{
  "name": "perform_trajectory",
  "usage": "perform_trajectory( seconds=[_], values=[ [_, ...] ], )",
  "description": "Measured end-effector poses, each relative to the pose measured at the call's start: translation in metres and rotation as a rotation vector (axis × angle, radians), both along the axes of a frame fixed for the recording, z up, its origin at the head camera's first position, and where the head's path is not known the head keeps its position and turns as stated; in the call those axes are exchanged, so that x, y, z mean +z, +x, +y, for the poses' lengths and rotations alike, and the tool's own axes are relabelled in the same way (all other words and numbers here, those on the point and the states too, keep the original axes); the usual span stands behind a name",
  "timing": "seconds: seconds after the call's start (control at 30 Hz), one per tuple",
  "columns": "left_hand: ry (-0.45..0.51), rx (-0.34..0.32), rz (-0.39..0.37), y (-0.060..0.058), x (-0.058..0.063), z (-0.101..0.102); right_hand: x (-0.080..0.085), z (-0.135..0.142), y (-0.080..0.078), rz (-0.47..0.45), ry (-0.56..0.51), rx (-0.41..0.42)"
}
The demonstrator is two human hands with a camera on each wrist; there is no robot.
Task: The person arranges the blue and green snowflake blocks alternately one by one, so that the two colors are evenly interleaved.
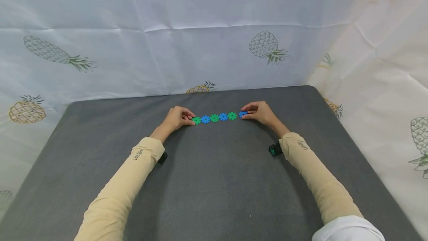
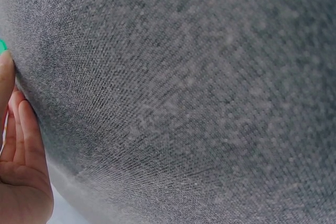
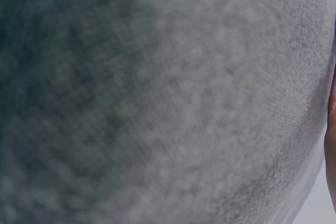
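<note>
Several notched plastic discs, alternately green and blue, lie in a nearly straight row near the far side of the grey table (image 1: 214, 181). My left hand (image 1: 177, 117) pinches the green disc (image 1: 196, 121) at the row's left end between thumb and fingers. To its right come a blue disc (image 1: 205, 119), then more green and blue ones, up to a green disc (image 1: 232, 115). A small gap parts that one from the rightmost blue disc (image 1: 243, 115), which my right hand (image 1: 262, 113) pinches. In the left wrist view only a sliver of green disc (image 2: 2, 46) shows by the thumb.
Behind the table hangs a white cloth (image 1: 133, 55) printed with pineapples, and it continues along the right side. A dark strapped device (image 1: 275, 149) sits under my right wrist, another dark device (image 1: 162, 157) under my left.
</note>
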State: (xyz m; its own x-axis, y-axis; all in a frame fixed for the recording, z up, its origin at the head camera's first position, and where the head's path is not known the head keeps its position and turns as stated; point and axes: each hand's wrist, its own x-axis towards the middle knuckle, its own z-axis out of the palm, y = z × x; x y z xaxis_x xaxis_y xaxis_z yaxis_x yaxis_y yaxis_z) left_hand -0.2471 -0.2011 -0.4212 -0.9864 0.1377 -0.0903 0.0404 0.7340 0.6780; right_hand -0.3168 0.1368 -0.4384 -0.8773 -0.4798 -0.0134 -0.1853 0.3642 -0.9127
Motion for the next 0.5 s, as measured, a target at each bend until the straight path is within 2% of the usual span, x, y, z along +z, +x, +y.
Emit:
perform_trajectory(
  seconds=[0.23,0.5],
  values=[
    [0.013,-0.006,0.005,0.001,0.001,-0.001,-0.001,0.01,0.001,-0.045,-0.051,0.018],
    [0.021,-0.016,0.005,0.001,0.0,-0.001,0.0,0.018,0.0,-0.02,-0.031,0.019]
  ],
)
